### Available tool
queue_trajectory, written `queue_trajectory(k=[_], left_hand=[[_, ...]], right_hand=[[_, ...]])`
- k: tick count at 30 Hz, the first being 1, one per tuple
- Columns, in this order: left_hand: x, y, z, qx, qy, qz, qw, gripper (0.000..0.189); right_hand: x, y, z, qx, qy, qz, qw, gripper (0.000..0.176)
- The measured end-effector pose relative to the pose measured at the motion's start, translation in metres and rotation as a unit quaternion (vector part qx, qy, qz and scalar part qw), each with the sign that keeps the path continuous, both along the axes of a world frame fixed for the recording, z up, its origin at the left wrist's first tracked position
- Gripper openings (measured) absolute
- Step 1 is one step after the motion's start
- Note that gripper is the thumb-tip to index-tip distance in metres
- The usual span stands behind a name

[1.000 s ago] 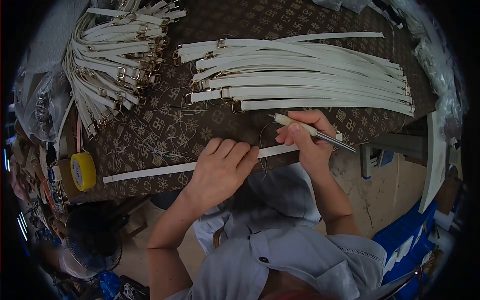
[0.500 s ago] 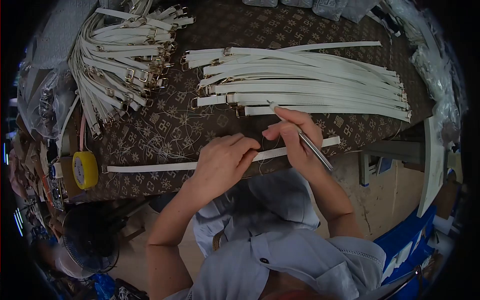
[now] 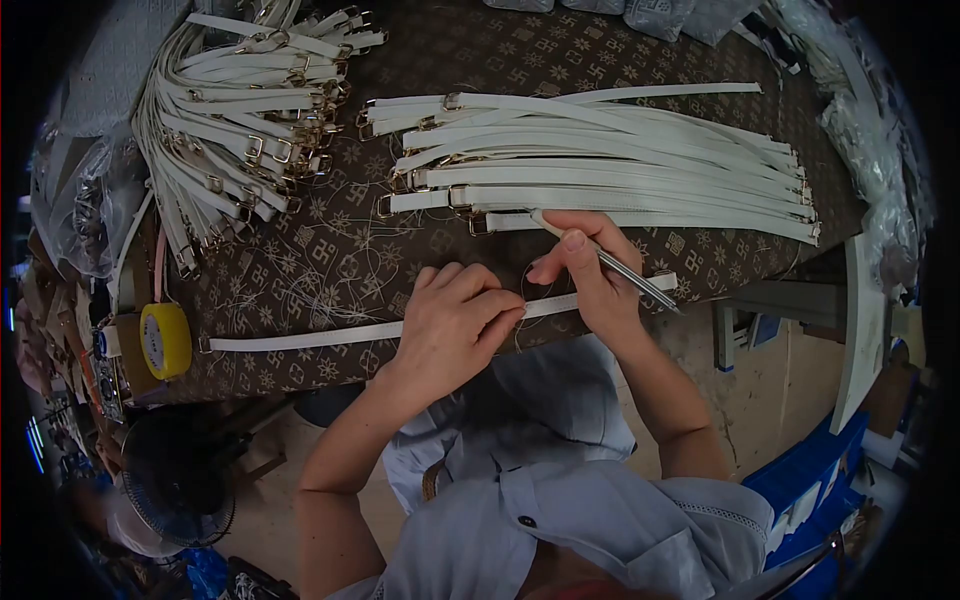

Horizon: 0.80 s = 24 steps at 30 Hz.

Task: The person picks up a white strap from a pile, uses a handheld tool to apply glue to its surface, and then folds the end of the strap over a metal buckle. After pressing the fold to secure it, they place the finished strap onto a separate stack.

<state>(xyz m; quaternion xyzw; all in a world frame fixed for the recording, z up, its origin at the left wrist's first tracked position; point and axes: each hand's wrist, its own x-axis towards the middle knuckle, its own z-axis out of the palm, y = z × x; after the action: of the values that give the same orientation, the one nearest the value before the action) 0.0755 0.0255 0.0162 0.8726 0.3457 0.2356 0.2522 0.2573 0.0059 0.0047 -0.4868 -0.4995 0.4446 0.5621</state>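
A narrow white strap (image 3: 310,340) lies along the near edge of the patterned table, with small metal pieces at its ends. My left hand (image 3: 450,320) rests over its middle, thumb and forefinger pinched together at the strap. A thin thread loops up from there towards my right fingers. Held slanting in my right hand (image 3: 600,275) is a slim silver pen-like tool (image 3: 640,283), its pale tip pointing up and left near the lowest of the laid-out straps (image 3: 620,175). That hand is just above the strap's right part, fingers curled round the tool.
A heaped bundle of white buckled straps (image 3: 230,110) occupies the table's far left. Loose thread ends (image 3: 320,285) litter the cloth (image 3: 430,255). A yellow tape roll (image 3: 165,340) stands at the left edge, with a fan (image 3: 180,480) below. Plastic-wrapped items (image 3: 660,15) sit at the back.
My right hand and the tool have shifted slightly, with the tool's rear end swinging right. My left hand has edged a little to the right along the strap. The thread loop shows more clearly.
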Motion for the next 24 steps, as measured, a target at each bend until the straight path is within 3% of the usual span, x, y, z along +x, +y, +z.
queue_trajectory(k=[5, 10, 17, 24], left_hand=[[0.005, -0.008, -0.007, 0.045, -0.05, 0.025, 0.997, 0.011], [0.002, -0.01, -0.003, 0.058, 0.024, -0.012, 0.998, 0.007], [-0.009, -0.004, -0.002, 0.026, 0.044, -0.095, 0.994, 0.009], [-0.018, -0.008, -0.008, 0.119, 0.057, -0.115, 0.984, 0.009]], right_hand=[[0.001, 0.0, 0.0, 0.001, -0.006, 0.009, 1.0, 0.031], [0.002, 0.0, -0.002, -0.002, -0.01, 0.014, 1.0, 0.032], [0.004, -0.002, -0.002, -0.017, 0.001, 0.016, 1.0, 0.035], [0.001, 0.0, -0.003, -0.005, 0.033, 0.004, 0.999, 0.034]])
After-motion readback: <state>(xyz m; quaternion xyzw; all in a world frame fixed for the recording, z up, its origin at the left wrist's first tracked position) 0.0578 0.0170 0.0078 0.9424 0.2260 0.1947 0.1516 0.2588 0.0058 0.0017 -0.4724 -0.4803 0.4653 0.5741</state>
